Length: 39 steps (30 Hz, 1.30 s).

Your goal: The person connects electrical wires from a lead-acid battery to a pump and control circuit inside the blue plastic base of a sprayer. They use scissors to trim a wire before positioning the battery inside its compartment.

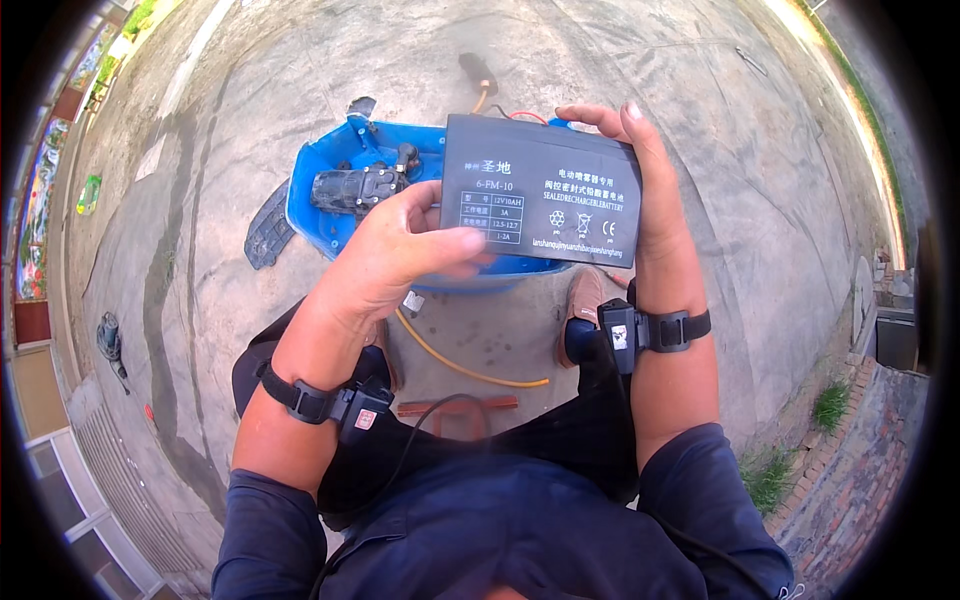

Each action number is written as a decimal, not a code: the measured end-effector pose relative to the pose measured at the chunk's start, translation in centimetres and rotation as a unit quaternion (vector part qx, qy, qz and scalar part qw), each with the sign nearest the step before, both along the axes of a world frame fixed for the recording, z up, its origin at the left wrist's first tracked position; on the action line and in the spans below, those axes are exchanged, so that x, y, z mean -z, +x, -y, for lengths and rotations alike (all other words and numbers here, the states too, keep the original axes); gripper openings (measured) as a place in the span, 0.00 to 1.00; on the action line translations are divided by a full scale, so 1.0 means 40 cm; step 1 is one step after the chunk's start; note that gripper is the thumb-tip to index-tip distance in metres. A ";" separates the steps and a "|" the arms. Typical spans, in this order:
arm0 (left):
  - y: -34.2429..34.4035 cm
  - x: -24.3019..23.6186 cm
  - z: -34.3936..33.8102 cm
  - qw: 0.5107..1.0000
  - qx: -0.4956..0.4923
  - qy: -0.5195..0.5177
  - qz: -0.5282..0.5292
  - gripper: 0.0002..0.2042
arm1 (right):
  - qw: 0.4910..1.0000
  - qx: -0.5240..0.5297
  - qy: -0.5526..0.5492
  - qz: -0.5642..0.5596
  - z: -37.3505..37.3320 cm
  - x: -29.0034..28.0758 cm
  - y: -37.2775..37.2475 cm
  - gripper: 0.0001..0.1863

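I hold a black rectangular battery (540, 190) up in front of me with both hands. My left hand (395, 255) grips its lower left corner, thumb across the printed face. My right hand (645, 190) wraps the right end, fingertips over the top edge. Under the battery lies a blue plastic housing (320, 215) with a small black pump (358, 187) mounted inside. Red and orange wires (500, 110) show just above the battery's top edge.
A yellow hose (460, 368) curves over the concrete ground between my shoes. A black panel (268, 238) lies left of the blue housing. A power tool (110, 345) rests far left. Brick paving and grass (830, 405) edge the right side.
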<state>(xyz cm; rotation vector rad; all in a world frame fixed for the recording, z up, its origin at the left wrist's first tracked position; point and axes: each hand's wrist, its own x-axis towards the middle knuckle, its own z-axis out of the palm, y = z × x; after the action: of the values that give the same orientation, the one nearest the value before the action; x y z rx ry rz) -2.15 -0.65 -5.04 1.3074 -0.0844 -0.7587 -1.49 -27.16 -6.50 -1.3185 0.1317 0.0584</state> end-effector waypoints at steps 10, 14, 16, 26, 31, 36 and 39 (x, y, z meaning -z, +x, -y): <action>-0.001 0.005 0.003 1.000 -0.003 0.013 0.018 0.38 | 1.000 0.002 0.002 0.001 0.000 0.001 0.001 0.40; 0.000 0.000 0.001 1.000 -0.003 0.000 -0.002 0.39 | 1.000 0.002 -0.001 0.002 -0.002 -0.001 0.000 0.40; -0.001 0.000 0.001 1.000 -0.003 0.000 -0.002 0.39 | 1.000 0.003 -0.001 0.002 -0.004 -0.002 0.001 0.40; -0.001 -0.007 0.001 1.000 0.000 0.008 0.001 0.39 | 1.000 -0.001 -0.006 -0.002 0.000 0.001 0.002 0.40; -0.001 -0.005 0.000 1.000 -0.002 0.009 0.001 0.39 | 1.000 0.003 -0.010 -0.001 -0.001 0.002 0.002 0.41; -0.001 -0.004 0.002 1.000 -0.002 0.008 0.003 0.39 | 1.000 0.002 -0.006 -0.001 0.002 0.006 0.002 0.40; -0.001 -0.005 0.001 1.000 0.000 0.007 0.002 0.39 | 1.000 -0.002 -0.001 -0.005 0.002 0.004 0.001 0.40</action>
<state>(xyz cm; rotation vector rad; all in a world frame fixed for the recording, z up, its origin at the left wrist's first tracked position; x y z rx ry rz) -2.19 -0.68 -4.86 1.3224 -0.0831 -0.7575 -1.44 -27.23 -6.64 -1.3203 0.1378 0.0696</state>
